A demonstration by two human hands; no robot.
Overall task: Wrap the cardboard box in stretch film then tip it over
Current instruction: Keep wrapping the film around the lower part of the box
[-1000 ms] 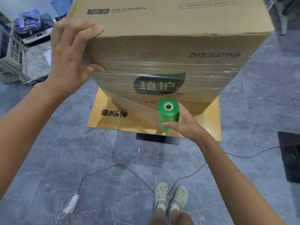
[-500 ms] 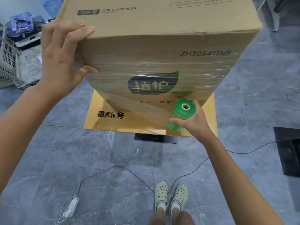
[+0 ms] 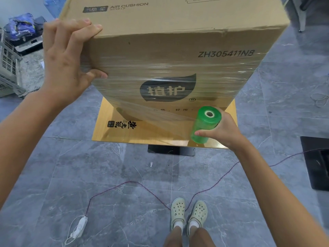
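Observation:
A tall brown cardboard box (image 3: 178, 43) stands upright on a flat orange box (image 3: 128, 134). Clear stretch film bands its middle and lower front, over a dark leaf logo. My left hand (image 3: 67, 57) presses flat against the box's upper left corner, fingers over the top edge, thumb on the front. My right hand (image 3: 220, 131) grips a green roll of stretch film (image 3: 204, 125) near the box's lower right. A sheet of film runs taut from the roll leftward to the box's lower left.
A grey tiled floor (image 3: 71, 175) lies all around. A thin purple cable (image 3: 142, 186) crosses it to a white plug (image 3: 78, 229). My feet in pale clogs (image 3: 188, 214) stand below. Grey crates (image 3: 8, 68) sit at left, a dark mat (image 3: 316, 161) at right.
My right hand has carried the green roll rightward along the box's lower front, pulling out more film. My left hand has stayed on the upper left corner.

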